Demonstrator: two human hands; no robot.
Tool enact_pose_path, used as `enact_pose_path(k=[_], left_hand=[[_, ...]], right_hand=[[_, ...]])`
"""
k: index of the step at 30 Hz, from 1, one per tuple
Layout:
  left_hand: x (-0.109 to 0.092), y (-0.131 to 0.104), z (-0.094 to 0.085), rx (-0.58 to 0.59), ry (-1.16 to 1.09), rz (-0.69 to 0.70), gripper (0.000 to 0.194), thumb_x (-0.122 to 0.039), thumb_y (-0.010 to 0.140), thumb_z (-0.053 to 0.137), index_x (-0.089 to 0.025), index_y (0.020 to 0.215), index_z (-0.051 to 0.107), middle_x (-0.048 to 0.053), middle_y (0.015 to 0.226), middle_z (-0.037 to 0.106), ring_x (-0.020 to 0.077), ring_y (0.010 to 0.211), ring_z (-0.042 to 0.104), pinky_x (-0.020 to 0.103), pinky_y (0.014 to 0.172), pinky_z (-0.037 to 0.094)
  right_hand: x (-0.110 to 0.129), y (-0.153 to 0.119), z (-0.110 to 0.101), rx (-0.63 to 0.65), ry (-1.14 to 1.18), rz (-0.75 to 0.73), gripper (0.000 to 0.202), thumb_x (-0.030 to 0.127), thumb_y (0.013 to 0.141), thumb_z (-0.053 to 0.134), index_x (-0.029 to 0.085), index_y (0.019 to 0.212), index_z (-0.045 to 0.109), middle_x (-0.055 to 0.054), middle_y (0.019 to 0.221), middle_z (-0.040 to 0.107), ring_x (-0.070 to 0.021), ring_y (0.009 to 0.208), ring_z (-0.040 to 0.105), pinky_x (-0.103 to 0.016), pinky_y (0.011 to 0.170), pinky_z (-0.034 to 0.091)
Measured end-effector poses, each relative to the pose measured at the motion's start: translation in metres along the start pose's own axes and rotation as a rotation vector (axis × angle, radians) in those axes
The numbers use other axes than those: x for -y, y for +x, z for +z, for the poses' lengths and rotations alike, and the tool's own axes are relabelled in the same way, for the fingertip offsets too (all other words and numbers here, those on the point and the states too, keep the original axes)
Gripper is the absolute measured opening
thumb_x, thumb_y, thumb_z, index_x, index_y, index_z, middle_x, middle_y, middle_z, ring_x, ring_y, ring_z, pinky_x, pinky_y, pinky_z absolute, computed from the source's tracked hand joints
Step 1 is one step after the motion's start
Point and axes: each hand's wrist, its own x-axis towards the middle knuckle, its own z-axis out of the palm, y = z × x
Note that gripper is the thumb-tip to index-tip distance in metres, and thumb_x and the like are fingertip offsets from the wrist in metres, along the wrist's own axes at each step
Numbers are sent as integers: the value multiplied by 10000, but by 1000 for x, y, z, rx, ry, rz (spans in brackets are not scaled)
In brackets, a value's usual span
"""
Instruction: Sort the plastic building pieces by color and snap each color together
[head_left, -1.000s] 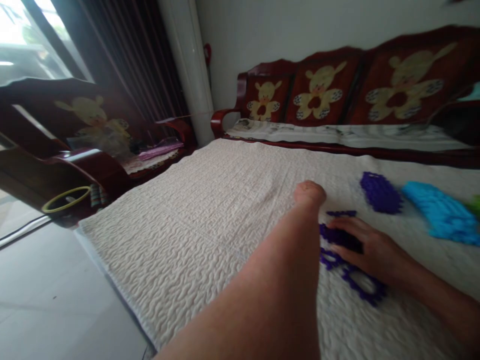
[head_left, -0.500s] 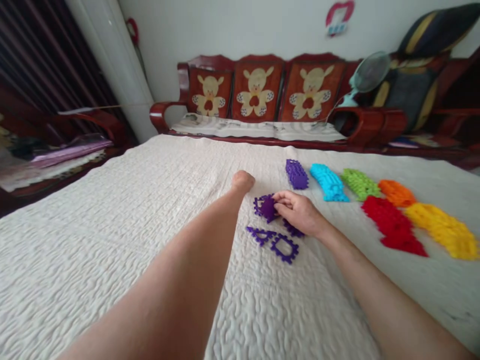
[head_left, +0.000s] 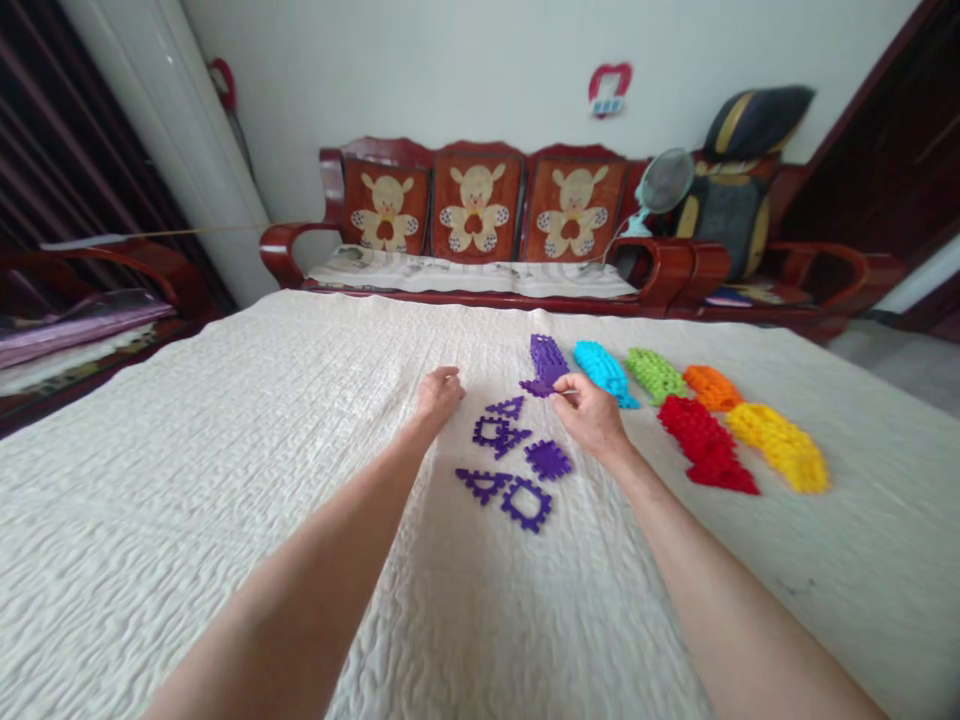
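My right hand (head_left: 591, 415) pinches a purple toothed building piece (head_left: 538, 387) at the near end of a row of stacked purple pieces (head_left: 548, 355). My left hand (head_left: 439, 395) rests over the quilted cover to the left, fingers loosely bent and apart, with nothing seen in them. Between the hands lie loose purple pieces: a small triangle (head_left: 506, 407), a square frame (head_left: 489, 431) with another triangle (head_left: 511, 442) against it, and a solid square (head_left: 548, 460). Closer to me are a larger triangle frame (head_left: 481, 484) and an open frame (head_left: 526, 503).
Rows of blue (head_left: 602, 372), green (head_left: 655, 375), orange (head_left: 712, 388), red (head_left: 705, 445) and yellow pieces (head_left: 780, 445) lie to the right on the pale quilted cover (head_left: 225, 480). Behind stands a wooden sofa (head_left: 292, 245) with a small fan (head_left: 664, 182) at its right.
My right hand has carried a purple piece forward from the loose ones to the purple row. My left hand's fingers have loosened from a closed shape. The view has turned right.
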Motion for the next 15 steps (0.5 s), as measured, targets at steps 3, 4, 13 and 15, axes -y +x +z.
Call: enact_pose_path(k=[3, 4, 13, 15], left_hand=[[6, -10, -1, -15, -72, 103, 414, -234, 843, 407, -160, 1172, 648, 10, 739, 715, 128, 707, 648, 239, 744, 501], [7, -11, -1, -15, -86, 121, 411, -236, 838, 410, -163, 1160, 655, 3, 727, 712, 126, 702, 644, 236, 750, 498], [11, -3, 4, 16, -102, 69, 407, -263, 833, 415, -198, 1150, 663, -15, 734, 714, 135, 680, 635, 234, 686, 486], [11, -3, 4, 15, -113, 72, 406, -251, 829, 417, -189, 1143, 667, -12, 721, 709, 137, 667, 631, 241, 680, 484]], right_hand=[[-24, -3, -8, -54, -161, -115, 129, 217, 707, 497, 208, 796, 591, -46, 808, 663, -188, 751, 621, -323, 730, 501], [-29, -5, -10, -46, -201, -141, 130, 196, 704, 492, 208, 791, 589, -52, 810, 658, -194, 769, 616, -333, 752, 499], [-28, -11, -10, 78, -339, -76, 256, 191, 701, 522, 201, 940, 615, -64, 964, 644, -208, 903, 602, -361, 869, 488], [-24, -11, -6, 86, -372, -48, 306, 304, 754, 555, 192, 1033, 613, -87, 1025, 643, -230, 966, 597, -385, 909, 473]])
